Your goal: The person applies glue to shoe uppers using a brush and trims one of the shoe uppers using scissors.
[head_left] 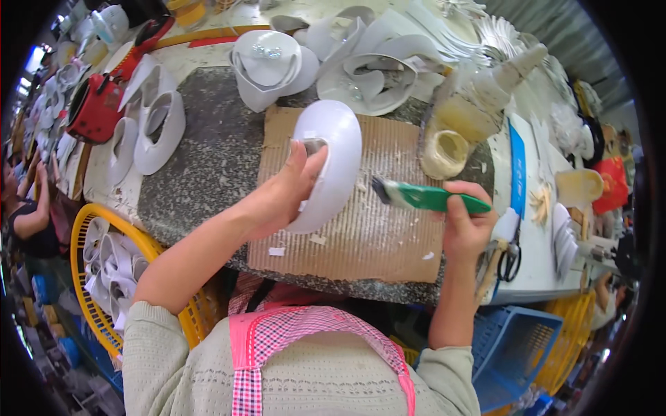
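Observation:
My left hand (305, 170) grips a white, curved shoe upper (340, 166) by its inner edge, with the fingers tucked inside the opening and partly hidden. The smooth outer side of the upper faces right. In my right hand (466, 218) is a green-handled brush (430, 197), its dark bristles pointing left toward the upper with a gap between them. Both are held over a sheet of corrugated cardboard (399, 256) that is streaked with white residue. A glue pot (447, 154), crusted and yellowish, stands just beyond the brush.
More white uppers (267, 59) lie along the far side of the table, and several stand at left (159, 128) near a red box (96, 107). Scissors (510, 260) and a blue strip (517, 166) lie at right. A yellow basket (87, 277) of white pieces and a blue crate (517, 353) flank me.

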Demonstrator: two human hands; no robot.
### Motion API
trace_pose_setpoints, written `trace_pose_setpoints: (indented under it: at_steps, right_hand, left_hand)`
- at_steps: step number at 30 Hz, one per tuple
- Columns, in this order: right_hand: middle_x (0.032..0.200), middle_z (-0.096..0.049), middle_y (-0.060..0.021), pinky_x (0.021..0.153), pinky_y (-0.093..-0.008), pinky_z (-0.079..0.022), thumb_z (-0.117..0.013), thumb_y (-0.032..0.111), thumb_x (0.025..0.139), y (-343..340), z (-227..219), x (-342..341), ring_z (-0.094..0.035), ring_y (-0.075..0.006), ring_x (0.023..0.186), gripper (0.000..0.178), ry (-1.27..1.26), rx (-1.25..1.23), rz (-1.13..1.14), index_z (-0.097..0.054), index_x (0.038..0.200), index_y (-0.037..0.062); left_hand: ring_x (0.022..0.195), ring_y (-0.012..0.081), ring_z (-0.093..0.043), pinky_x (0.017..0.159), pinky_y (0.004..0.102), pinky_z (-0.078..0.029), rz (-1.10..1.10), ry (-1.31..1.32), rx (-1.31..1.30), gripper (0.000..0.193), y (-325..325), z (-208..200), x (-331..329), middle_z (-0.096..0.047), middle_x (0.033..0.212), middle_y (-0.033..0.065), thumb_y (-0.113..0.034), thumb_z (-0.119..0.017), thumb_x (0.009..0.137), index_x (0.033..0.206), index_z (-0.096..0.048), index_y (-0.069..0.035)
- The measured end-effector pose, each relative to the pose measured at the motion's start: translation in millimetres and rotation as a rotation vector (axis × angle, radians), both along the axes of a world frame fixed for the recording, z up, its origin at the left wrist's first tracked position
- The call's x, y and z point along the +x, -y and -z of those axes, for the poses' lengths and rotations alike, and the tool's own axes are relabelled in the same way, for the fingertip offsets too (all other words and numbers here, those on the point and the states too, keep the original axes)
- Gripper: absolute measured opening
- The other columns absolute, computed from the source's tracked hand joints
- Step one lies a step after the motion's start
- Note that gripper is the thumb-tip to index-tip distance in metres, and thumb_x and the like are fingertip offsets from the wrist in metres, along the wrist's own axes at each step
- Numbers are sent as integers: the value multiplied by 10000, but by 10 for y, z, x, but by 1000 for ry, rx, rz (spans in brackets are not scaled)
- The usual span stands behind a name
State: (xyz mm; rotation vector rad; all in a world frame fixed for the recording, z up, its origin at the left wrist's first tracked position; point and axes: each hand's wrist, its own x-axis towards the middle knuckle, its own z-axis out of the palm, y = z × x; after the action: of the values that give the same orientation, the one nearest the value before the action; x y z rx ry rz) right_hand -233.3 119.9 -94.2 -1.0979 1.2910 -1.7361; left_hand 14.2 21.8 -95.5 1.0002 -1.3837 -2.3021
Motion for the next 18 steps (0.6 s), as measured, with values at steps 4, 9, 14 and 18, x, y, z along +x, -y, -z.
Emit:
trace_pose_setpoints:
  at_steps: [4, 9, 14, 18]
  right_hand:
    - [751, -615, -64, 496, -212, -434, -633, -2, 754, 320, 54, 458, -566, -108, 585, 128, -174, -185, -35, -629, 881, -16]
    - [751, -626, -57, 508, -218, -432, -597, -71, 747, 115, 23, 601, -566, -101, 607, 176, -550, -298, -542, -645, 896, 9]
    - [675, -632, -71, 537, -272, -470, -622, 6, 730, 477, -110, 630, -593, -169, 580, 98, -477, -342, -143, -669, 799, 58]
    - [690, -638, -79, 536, -285, -474, -624, 24, 731, 352, -12, 678, -589, -176, 575, 60, -544, -423, -375, -664, 768, 48]
  left_hand:
    - [1286, 243, -246, 1046, 408, -192, -71, -104, 127, 1058, -71, -78, -37, -200, 1426, 97, -843, -98, 653, 1410, -47, -106]
    - [1277, 245, -265, 1045, 407, -203, -218, -238, 86, 1037, -65, -32, 95, -236, 1414, 82, -839, -96, 667, 1411, -75, -117]
    - [1257, 234, -299, 1042, 396, -217, -284, -350, 169, 1014, -96, -152, 130, -268, 1400, 59, -835, -116, 678, 1411, -103, -135]
    - [1257, 235, -298, 1039, 398, -220, -339, -397, 105, 1003, -9, -120, 138, -264, 1400, 60, -825, -132, 693, 1412, -88, -128]
